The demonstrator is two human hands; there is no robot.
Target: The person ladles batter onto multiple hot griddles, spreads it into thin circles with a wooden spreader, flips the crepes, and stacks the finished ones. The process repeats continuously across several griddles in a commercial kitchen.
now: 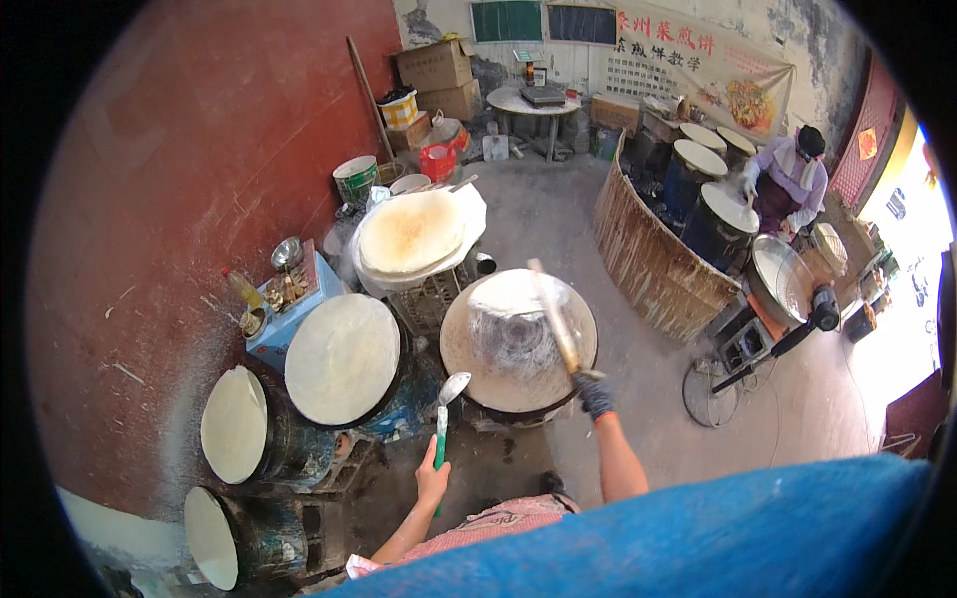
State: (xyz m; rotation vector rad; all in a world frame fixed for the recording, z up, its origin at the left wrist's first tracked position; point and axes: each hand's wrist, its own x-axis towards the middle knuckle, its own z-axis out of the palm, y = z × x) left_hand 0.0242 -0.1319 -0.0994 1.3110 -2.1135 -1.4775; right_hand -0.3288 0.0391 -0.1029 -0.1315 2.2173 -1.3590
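My left hand (pixel 432 482) is closed around the green handle of a ladle (pixel 442 424), its metal bowl up beside the near left rim of a round griddle (pixel 467 354). White batter (pixel 503 293) covers the far part of that griddle, and the middle looks bare and greyish. In a dark glove, my right hand (pixel 595 395) grips a long wooden spreader (pixel 557 324) at the griddle's right side. The spreader slants across the right part of the griddle, its pale far end slightly blurred and reaching past the batter.
Other drum griddles with pale sheets (pixel 342 359) stand at the left. A stack of flat pancakes (pixel 414 234) lies at the far left. A curved, stained partition (pixel 658 264) stands right; behind it a person (pixel 793 179) works at another griddle. A fan (pixel 823 309) stands near its end.
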